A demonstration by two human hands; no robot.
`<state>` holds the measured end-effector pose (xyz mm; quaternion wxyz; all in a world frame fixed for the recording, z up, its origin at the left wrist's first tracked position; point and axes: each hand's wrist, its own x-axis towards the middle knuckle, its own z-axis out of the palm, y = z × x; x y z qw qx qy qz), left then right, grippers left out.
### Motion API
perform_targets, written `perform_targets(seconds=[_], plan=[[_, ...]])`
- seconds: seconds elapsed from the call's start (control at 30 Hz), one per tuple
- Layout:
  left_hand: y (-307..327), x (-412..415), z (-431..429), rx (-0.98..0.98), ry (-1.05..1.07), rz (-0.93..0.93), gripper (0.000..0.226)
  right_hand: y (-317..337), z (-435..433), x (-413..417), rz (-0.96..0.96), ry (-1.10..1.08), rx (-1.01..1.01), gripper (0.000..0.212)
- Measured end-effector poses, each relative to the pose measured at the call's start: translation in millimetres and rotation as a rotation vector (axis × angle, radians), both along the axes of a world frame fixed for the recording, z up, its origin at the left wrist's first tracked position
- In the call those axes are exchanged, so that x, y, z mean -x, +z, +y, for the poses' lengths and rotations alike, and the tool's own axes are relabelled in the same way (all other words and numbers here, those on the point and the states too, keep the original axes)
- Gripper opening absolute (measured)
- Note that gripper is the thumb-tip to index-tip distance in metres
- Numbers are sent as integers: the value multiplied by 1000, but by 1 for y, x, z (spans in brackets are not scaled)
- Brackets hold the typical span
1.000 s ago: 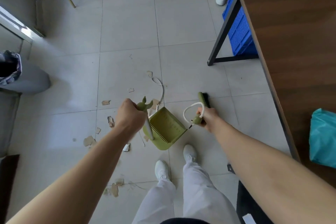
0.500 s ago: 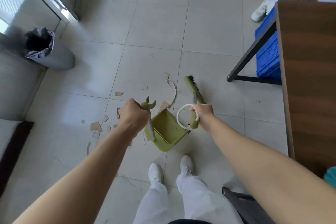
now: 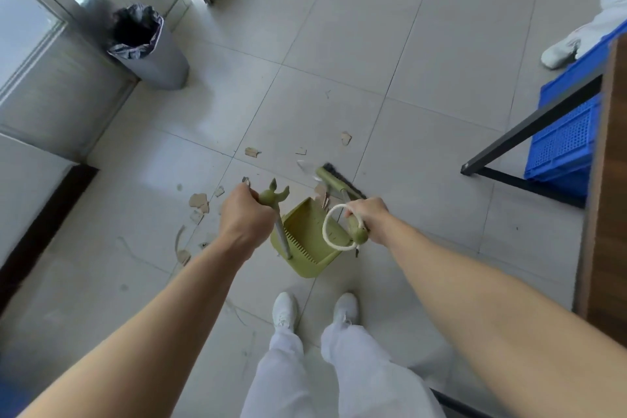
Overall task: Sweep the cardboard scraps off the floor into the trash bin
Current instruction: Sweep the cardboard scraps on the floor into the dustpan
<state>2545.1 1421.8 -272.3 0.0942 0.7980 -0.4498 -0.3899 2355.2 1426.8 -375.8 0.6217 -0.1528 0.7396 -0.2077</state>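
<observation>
My left hand [image 3: 245,218] grips the top of the green dustpan's upright handle; the dustpan [image 3: 307,241] stands on the tiled floor just ahead of my feet. My right hand [image 3: 368,216] grips the green broom handle, a white cord loop hanging from its end. The broom head [image 3: 339,181] rests on the floor just beyond the pan's mouth, with a few scraps at the lip. Brown cardboard scraps [image 3: 198,201] lie scattered left of the pan, and more cardboard scraps [image 3: 252,152] lie farther ahead. The grey trash bin [image 3: 151,47] with a black liner stands far left by the wall.
A wooden table [image 3: 610,180] on black legs fills the right side, with a blue crate [image 3: 566,136] under it. Another person's white shoe [image 3: 559,51] shows at the far right. A dark mat edge [image 3: 40,224] lies at the left. My own white shoes [image 3: 285,310] stand behind the pan.
The view has swung left and up, bringing the trash bin fully into sight. The broom head has swung from pointing away to lying close across the pan's mouth. Both hands keep their grips.
</observation>
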Motion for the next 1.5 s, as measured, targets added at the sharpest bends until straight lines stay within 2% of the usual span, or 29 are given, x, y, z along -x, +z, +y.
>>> perform_targets(seconds=[0.1,0.23,0.47,0.7,0.83,0.97,1.1,1.2,1.3,1.5], plan=[[0,-12,8,-11,39,-4,25,8,7,9,-14,-100,22,13],[3,-32,20,2,93,20,25,14,26,6,-26,-172,20,18],[-1,-83,52,0,144,63,13,14,33,-26,30,-134,24,26],[1,-138,101,-20,156,-6,16,4,97,-124,-106,-3,-75,26],[4,-164,120,-18,179,4,21,2,110,-149,-120,-106,-60,8],[8,-186,138,-11,202,21,25,6,123,-155,-175,-119,-35,13],[6,-209,151,-29,213,-10,21,14,130,-161,-94,-222,9,10],[3,-223,160,-35,232,12,15,20,132,-165,-95,-265,58,17],[4,-232,169,-48,223,-3,12,19,140,-177,-133,-326,33,24],[2,-244,179,-45,246,-32,13,13,156,-237,-233,-324,-80,21]])
